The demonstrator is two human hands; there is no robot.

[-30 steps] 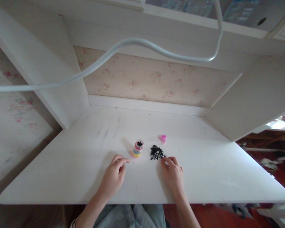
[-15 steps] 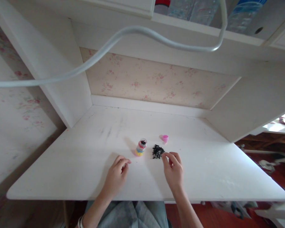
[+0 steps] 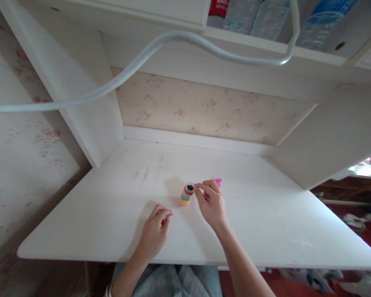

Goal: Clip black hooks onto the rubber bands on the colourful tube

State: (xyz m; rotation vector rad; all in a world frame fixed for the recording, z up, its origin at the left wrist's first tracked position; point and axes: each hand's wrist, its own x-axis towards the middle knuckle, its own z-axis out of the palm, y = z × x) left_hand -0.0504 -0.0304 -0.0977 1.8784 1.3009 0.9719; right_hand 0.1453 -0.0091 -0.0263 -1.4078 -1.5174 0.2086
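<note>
A small clear jar point(image 3: 186, 195) with a red, blue and yellow wrap stands upright on the white desk. Small black pieces point(image 3: 190, 187) show inside its mouth. My right hand point(image 3: 212, 205) is at the jar's right rim, thumb and forefinger pinched together; whatever they hold is too small to make out. That hand covers most of the pile of short black pieces on the desk. Behind it, the pink cap point(image 3: 218, 182) is partly visible. My left hand point(image 3: 157, 227) rests on the desk left of and nearer than the jar, fingers curled together, nothing visible in them.
A pale cable point(image 3: 173, 36) crosses the upper view in front of the shelf. Plastic bottles point(image 3: 270, 20) stand in the shelf above. White side panels point(image 3: 315, 136) bound the desk point(image 3: 111, 206), with floral wallpaper point(image 3: 198, 103) at the back.
My right hand has moved left from the black pile to the jar's mouth, now covering the pile. My left hand stays in nearly the same place. The view has shifted slightly.
</note>
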